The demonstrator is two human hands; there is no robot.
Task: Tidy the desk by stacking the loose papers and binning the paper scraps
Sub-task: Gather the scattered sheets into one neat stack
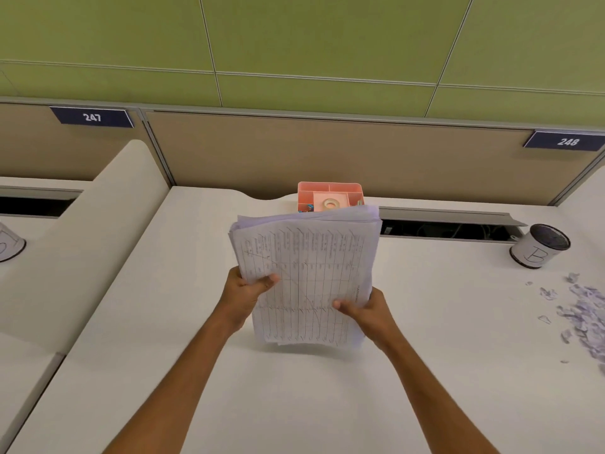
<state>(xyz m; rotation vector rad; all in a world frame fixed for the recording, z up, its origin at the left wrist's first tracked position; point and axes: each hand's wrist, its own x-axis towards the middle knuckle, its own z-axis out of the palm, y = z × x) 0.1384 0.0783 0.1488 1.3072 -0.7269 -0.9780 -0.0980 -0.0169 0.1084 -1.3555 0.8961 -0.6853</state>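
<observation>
A stack of printed papers point(307, 270) with ruled tables stands nearly upright, its lower edge resting on the white desk point(196, 355). My left hand point(248, 294) grips the stack's left side and my right hand point(363, 311) grips its lower right side, thumbs on the front sheet. A heap of small paper scraps point(582, 316) lies on the desk at the far right. Beyond the scraps stands a white cylindrical bin point(540, 245) marked with a letter B, dark inside.
A pink desk organiser point(329, 194) with a tape roll sits behind the papers by the partition. An open cable slot point(451, 229) runs along the desk's back edge. A curved divider point(108, 231) borders the left, and another white container point(8, 245) stands on the neighbouring desk.
</observation>
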